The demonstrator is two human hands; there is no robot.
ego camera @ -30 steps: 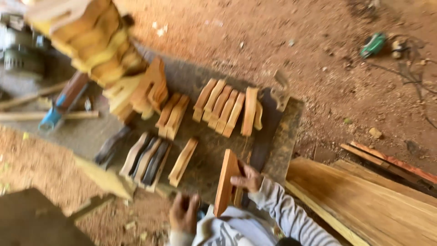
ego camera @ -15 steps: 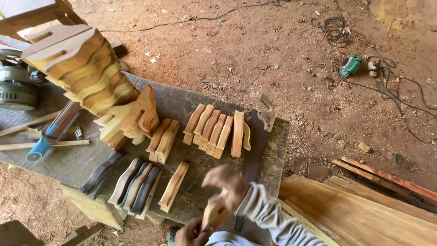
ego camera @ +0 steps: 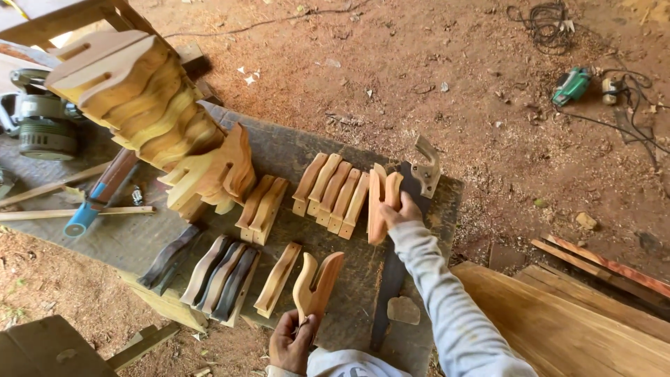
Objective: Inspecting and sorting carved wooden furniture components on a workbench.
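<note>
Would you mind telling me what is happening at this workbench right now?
A person is sorting shaped wooden pieces on a worn workbench. The left hand grips a forked wooden piece at the near edge. The right hand holds an upright wooden piece beside a row of light wooden pieces. A tall stack of curved blanks stands far left.
</note>
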